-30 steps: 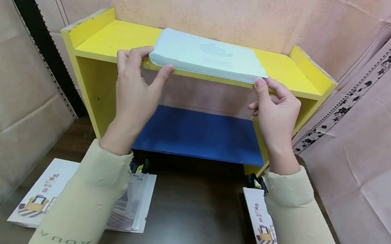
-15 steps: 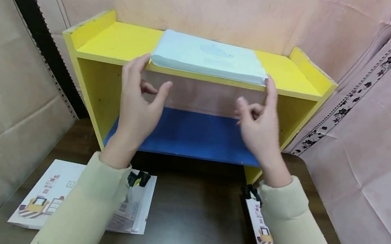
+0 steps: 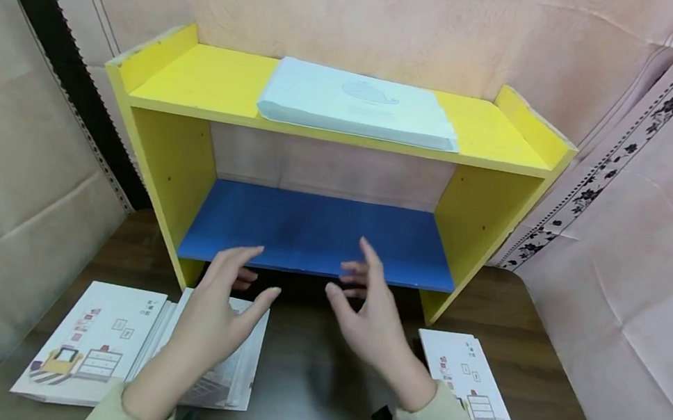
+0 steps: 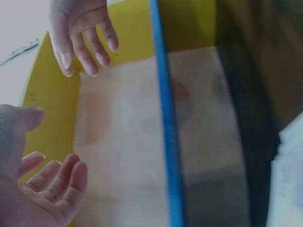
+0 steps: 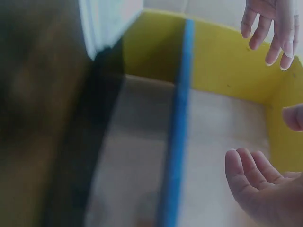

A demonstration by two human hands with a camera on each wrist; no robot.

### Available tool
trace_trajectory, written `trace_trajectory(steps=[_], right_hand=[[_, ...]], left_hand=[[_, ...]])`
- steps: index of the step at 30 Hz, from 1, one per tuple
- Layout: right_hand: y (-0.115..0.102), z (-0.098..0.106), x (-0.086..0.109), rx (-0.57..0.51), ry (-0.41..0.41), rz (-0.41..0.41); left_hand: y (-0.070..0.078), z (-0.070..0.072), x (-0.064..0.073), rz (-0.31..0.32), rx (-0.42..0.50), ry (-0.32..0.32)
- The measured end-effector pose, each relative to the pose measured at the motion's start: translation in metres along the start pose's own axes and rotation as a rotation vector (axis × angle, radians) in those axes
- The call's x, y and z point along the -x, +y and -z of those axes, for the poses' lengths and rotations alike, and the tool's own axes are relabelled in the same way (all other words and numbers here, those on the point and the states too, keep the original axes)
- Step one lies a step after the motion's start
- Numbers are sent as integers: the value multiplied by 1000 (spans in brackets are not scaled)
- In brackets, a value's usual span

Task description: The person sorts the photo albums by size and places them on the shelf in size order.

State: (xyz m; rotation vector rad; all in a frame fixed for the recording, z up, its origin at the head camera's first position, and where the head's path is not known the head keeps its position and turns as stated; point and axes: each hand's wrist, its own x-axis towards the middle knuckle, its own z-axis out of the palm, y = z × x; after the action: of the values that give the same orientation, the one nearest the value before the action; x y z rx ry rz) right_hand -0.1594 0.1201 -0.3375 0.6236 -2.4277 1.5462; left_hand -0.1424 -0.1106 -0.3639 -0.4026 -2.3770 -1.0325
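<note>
A flat light-blue pack (image 3: 358, 104) printed with a whale lies on the yellow top board of the shelf unit (image 3: 195, 73), its front along the board's front edge. Both hands are away from it, lower down before the blue lower shelf (image 3: 321, 233). My left hand (image 3: 212, 324) has its fingers and thumb spread, holding nothing, and partly covers the white packs under it. Opposite it, my right hand (image 3: 370, 319) is likewise empty, fingers loosely extended. The wrist views also show the left hand (image 4: 54, 189) and the right hand (image 5: 260, 184) with empty palms in front of the shelf unit.
On the dark table (image 3: 289, 386), a white pack (image 3: 90, 341) with furniture drawings lies at left beside another white pack (image 3: 245, 360). A further white pack (image 3: 472, 388) lies at right, partly behind the sleeve. Fabric walls (image 3: 637, 275) enclose the sides and back.
Both hands have left the light-blue pack and come down toward me, in front of the lower shelf. The pack stays on the top board.
</note>
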Motion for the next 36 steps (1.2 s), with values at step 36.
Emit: trace_trajectory(steps=[36], right_hand=[[74, -117, 66, -552, -275, -661]], left_hand=[[-106, 16, 85, 566, -233, -411]])
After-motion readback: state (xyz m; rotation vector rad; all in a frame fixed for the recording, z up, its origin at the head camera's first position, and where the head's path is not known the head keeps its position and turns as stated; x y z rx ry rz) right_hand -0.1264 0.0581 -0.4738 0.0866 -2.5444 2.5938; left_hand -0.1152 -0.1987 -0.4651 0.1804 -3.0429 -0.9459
